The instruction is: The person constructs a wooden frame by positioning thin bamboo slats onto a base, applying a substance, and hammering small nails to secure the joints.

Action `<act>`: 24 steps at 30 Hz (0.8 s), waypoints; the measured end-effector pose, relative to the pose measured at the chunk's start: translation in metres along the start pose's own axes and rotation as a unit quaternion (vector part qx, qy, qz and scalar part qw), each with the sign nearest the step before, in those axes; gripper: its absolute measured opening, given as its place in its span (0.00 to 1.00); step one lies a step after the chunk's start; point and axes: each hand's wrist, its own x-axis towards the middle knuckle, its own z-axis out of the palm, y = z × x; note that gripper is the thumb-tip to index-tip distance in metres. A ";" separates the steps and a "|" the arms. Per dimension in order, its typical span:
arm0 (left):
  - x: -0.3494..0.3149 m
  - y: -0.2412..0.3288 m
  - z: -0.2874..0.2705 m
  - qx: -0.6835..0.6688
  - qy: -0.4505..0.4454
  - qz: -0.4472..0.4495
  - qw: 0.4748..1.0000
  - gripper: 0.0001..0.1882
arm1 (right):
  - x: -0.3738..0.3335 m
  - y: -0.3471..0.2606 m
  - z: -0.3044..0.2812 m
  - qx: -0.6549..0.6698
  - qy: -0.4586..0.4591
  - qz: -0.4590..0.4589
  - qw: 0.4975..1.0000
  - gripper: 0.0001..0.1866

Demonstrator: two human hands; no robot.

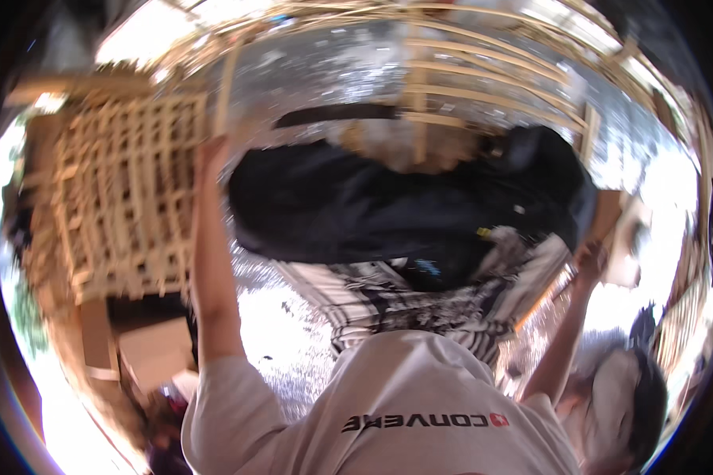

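Note:
A black cloth piece (388,198), perhaps a garment, spreads across the middle in front of me, with a small yellow mark and blue print on it. My left hand (213,149) is raised at its left end, beside a thin bamboo slat (228,83). Motion blur smears its fingers, so its grip cannot be told. At the right end of the cloth my right hand (589,261) has its fingers curled closed, just below a flat brown piece (606,214). Whatever lies inside that hand is hidden.
On the left stands a lattice of woven bamboo (135,190), with a cardboard box (154,352) below it. Bamboo slats (491,75) form a frame at the far side. Another person (618,400) is close by at the lower right. Black-and-white plaid cloth (420,317) covers my legs.

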 end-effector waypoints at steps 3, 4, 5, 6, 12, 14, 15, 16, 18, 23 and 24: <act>-0.025 0.030 0.001 -0.053 -0.056 0.029 0.997 0.24 | -0.012 -0.079 0.014 -0.075 -0.001 0.041 0.996 0.14; -0.033 0.054 -0.003 -0.048 -0.078 0.044 0.995 0.22 | -0.014 -0.100 0.023 -0.090 0.002 0.051 0.995 0.13; -0.048 0.100 0.003 -0.017 -0.087 0.070 0.994 0.22 | -0.014 -0.111 0.025 -0.264 0.029 0.013 0.964 0.14; -0.065 0.138 0.012 0.019 -0.092 0.092 0.991 0.21 | -0.009 -0.111 0.018 -0.310 0.053 0.029 0.949 0.14; -0.063 0.156 0.045 0.048 -0.127 0.228 0.964 0.20 | -0.017 -0.169 0.044 -0.289 0.062 -0.037 0.955 0.16; -0.058 0.137 0.064 0.020 -0.156 0.223 0.962 0.18 | -0.004 -0.134 0.053 -0.219 -0.021 -0.025 0.975 0.11; -0.054 0.127 0.064 0.043 -0.166 0.223 0.960 0.18 | 0.000 -0.133 0.063 -0.235 -0.038 -0.034 0.971 0.10; -0.049 0.117 0.063 0.067 -0.175 0.223 0.957 0.18 | 0.002 -0.133 0.069 -0.215 -0.042 -0.018 0.976 0.12; -0.051 0.116 0.063 0.041 -0.168 0.240 0.955 0.17 | 0.011 -0.120 0.074 -0.248 -0.041 0.020 0.968 0.12; -0.059 0.128 0.066 0.063 -0.164 0.216 0.960 0.17 | 0.036 -0.077 0.073 -0.243 -0.067 -0.016 0.968 0.13; -0.060 0.128 0.064 0.079 -0.161 0.214 0.960 0.17 | 0.038 -0.081 0.074 -0.230 -0.076 -0.029 0.970 0.13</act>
